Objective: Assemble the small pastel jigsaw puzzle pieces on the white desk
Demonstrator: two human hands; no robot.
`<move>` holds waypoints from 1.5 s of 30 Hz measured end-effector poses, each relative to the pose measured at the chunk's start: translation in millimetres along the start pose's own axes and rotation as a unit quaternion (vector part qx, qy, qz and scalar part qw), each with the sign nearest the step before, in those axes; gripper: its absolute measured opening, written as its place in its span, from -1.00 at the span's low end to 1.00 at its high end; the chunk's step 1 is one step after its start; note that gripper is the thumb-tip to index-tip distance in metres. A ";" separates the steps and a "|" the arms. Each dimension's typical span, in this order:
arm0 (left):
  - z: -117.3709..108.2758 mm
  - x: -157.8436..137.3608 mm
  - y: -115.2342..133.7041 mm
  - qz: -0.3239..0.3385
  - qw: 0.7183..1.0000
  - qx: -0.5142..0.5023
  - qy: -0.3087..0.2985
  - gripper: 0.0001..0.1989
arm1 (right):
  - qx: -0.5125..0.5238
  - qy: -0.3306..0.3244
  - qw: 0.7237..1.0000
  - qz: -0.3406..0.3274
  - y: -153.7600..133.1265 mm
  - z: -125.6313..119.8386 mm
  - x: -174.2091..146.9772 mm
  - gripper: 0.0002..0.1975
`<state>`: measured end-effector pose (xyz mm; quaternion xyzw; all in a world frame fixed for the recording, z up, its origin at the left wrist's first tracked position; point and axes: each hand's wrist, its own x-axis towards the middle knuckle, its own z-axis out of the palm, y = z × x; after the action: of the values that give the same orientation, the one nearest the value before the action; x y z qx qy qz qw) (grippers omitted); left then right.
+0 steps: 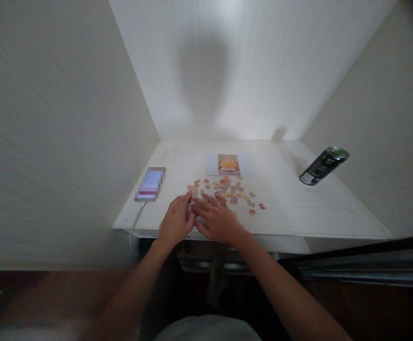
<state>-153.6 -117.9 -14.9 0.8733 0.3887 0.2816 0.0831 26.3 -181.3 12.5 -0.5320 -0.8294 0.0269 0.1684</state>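
Loose jigsaw puzzle pieces [232,189], mostly pink, orange and yellow, lie scattered on the white desktop in front of my hands. My left hand [177,220] rests at the near left side of the pieces, its fingers stretched forward and the thumb apart from the fingertips. Beside it, almost touching, my right hand [216,219] lies palm down with fingers spread over the near pieces. Nothing shows in either grasp; pieces under the palms are hidden. Beyond the pieces lies a small picture card [228,164] with a yellow figure on a pink background.
To the left, a phone [150,183] with a blurred screen lies on the desk, its white cable [135,222] hanging over the front edge. A dark drink can [323,166] stands at the right. White walls [206,71] enclose the back and both sides.
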 end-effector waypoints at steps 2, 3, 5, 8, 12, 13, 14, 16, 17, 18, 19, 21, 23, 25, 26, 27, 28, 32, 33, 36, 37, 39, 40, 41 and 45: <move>-0.8 1.7 0.1 -0.018 1.000 -0.015 0.000 -0.47 | 0.004 -0.004 1.000 -0.008 -0.4 1.7 1.7 -0.48; -1.1 2.6 0.0 -0.025 0.999 -0.022 0.001 -0.46 | 0.005 -0.005 1.000 -0.013 -0.2 2.2 2.3 -0.49; -1.3 4.1 -0.7 -0.031 0.999 -0.030 0.003 -0.46 | 0.002 -0.004 1.000 -0.021 0.5 2.9 3.0 -0.48; -0.2 4.5 -1.4 -0.031 0.999 -0.026 0.006 -0.46 | -0.007 0.001 1.000 -0.028 1.0 4.4 2.8 -0.46; 1.7 2.5 -0.8 -0.023 0.999 0.027 0.030 -0.47 | -0.022 0.013 0.999 -0.026 -0.5 6.2 1.8 -0.48; 1.8 2.2 -0.6 -0.023 0.999 0.035 0.034 -0.47 | -0.025 0.017 0.999 -0.025 -0.9 6.4 1.6 -0.49; 1.7 2.0 -0.6 -0.024 0.999 0.036 0.034 -0.47 | -0.027 0.020 0.999 -0.027 -1.0 6.4 1.6 -0.49; 1.4 2.1 -0.8 -0.024 0.999 0.028 0.031 -0.47 | -0.025 0.020 0.999 -0.038 -0.4 6.4 1.8 -0.48; 1.2 2.4 -0.9 -0.024 0.999 0.024 0.031 -0.47 | -0.023 0.017 0.999 -0.045 0.2 6.5 2.1 -0.47; 1.1 2.8 -1.1 -0.023 0.999 0.021 0.032 -0.48 | -0.020 0.014 0.998 -0.050 1.0 6.6 2.4 -0.46; 1.1 3.1 -1.2 -0.021 0.999 0.021 0.033 -0.49 | -0.017 0.012 0.998 -0.053 1.6 6.7 2.7 -0.46; 1.3 3.4 -1.3 -0.017 0.999 0.025 0.034 -0.54 | -0.014 0.015 0.999 -0.045 1.6 6.8 3.0 -0.48; 1.2 2.7 -1.3 -0.004 0.999 0.028 0.036 -0.60 | -0.016 0.024 0.999 -0.031 -0.7 6.0 2.3 -0.52; 0.4 1.2 -1.7 0.019 0.999 0.019 0.039 -0.65 | -0.023 0.034 0.999 -0.012 -4.2 4.1 -0.2 -0.55; -0.4 0.5 -2.1 0.031 0.999 0.012 0.041 -0.67 | -0.030 0.041 0.999 -0.002 -5.2 2.8 -2.3 -0.56; -1.5 -0.1 -2.8 0.042 0.998 0.004 0.044 -0.70 | -0.037 0.048 0.998 0.010 -5.0 1.3 -5.0 -0.56; -2.7 -0.4 -3.4 0.048 0.998 -0.004 0.046 -0.72 | -0.045 0.057 0.997 0.027 -3.0 -0.4 -8.1 -0.56; -6.6 6.4 -3.2 0.068 0.997 -0.003 0.029 -0.72 | -0.073 0.089 0.981 0.156 27.6 -7.4 -19.9 -0.51; -6.2 11.1 -1.7 0.080 0.997 0.002 0.018 -0.71 | -0.075 0.089 0.976 0.186 39.0 -8.7 -21.3 -0.48; 1.7 33.1 7.3 0.124 0.992 0.013 -0.025 -0.63 | -0.057 0.060 0.977 0.196 69.7 -10.6 -20.5 -0.43; 6.3 42.1 11.2 0.136 0.990 0.016 -0.044 -0.59 | -0.053 0.052 0.980 0.186 76.4 -10.5 -19.0 -0.43; 16.7 59.5 18.8 0.156 0.984 0.028 -0.088 -0.51 | -0.050 0.046 0.983 0.168 83.2 -9.7 -15.6 -0.46; 21.8 66.6 21.9 0.163 0.980 0.038 -0.109 -0.48 | -0.051 0.047 0.984 0.163 83.9 -9.3 -14.3 -0.48; 26.3 72.0 24.2 0.170 0.976 0.047 -0.128 -0.45 | -0.051 0.050 0.985 0.159 83.3 -9.0 -13.7 -0.49; 35.0 74.2 25.7 0.178 0.970 0.068 -0.154 -0.44 | -0.048 0.067 0.985 0.154 78.2 -9.9 -15.5 -0.59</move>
<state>-77.9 -79.0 -2.8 0.9648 0.2280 0.1271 0.0309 103.6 -162.6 0.5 -0.6612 -0.7250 -0.0230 0.1914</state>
